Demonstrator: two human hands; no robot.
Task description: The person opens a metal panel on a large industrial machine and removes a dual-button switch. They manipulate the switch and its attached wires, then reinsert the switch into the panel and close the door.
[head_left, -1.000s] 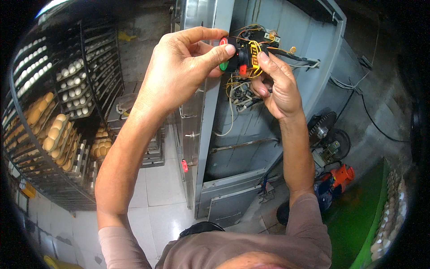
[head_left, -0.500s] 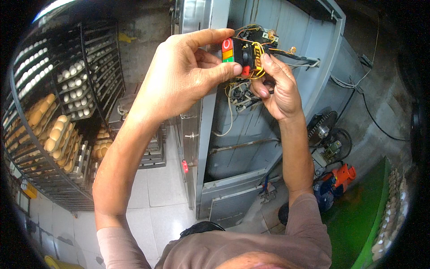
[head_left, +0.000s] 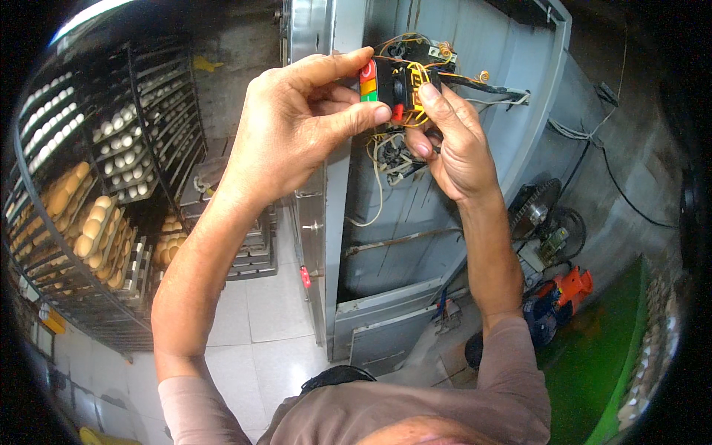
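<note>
Between my hands, in front of the grey metal cabinet, is a push-button switch (head_left: 369, 86) with a red, orange and green face. My left hand (head_left: 293, 126) grips its face end, forefinger along the top and thumb underneath. At the back of the switch, a black contact block with yellow labels (head_left: 417, 87) has thin yellow wires looped around it. My right hand (head_left: 466, 152) pinches this block, thumb on the near side; its other fingers are partly hidden behind. A small red part (head_left: 397, 113) shows under the block, near my left thumb.
The open grey cabinet (head_left: 404, 215) holds a tangle of wires (head_left: 400, 157) and a terminal block (head_left: 443, 53). Racks of bread trays (head_left: 96, 230) stand at left. A toothed wheel (head_left: 535, 211), an orange-and-blue machine part (head_left: 571, 289) and a green surface (head_left: 601, 371) are at right.
Both hands and the switch have shifted slightly left in the picture. My right thumb now lies further across the contact block. Both hands keep their hold.
</note>
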